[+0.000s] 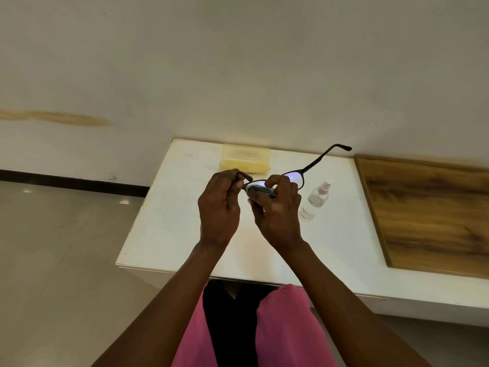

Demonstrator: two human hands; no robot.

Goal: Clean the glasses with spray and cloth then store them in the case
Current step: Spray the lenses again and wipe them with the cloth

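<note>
Black-framed glasses [309,167] are held up above the white table [169,229], one temple arm pointing up and to the right. My left hand [219,210] pinches the frame's left end. My right hand [277,213] holds a grey cloth [260,193] pinched around the left lens. A clear spray bottle [316,200] stands on the table just right of my right hand. A pale yellow case [246,158], lid down, lies at the table's far edge behind my hands.
A wood-grain board [428,213] covers the surface to the right of the white table. A plain wall rises right behind the table. Grey floor lies to the left. My pink-clad knees [285,329] sit under the near edge.
</note>
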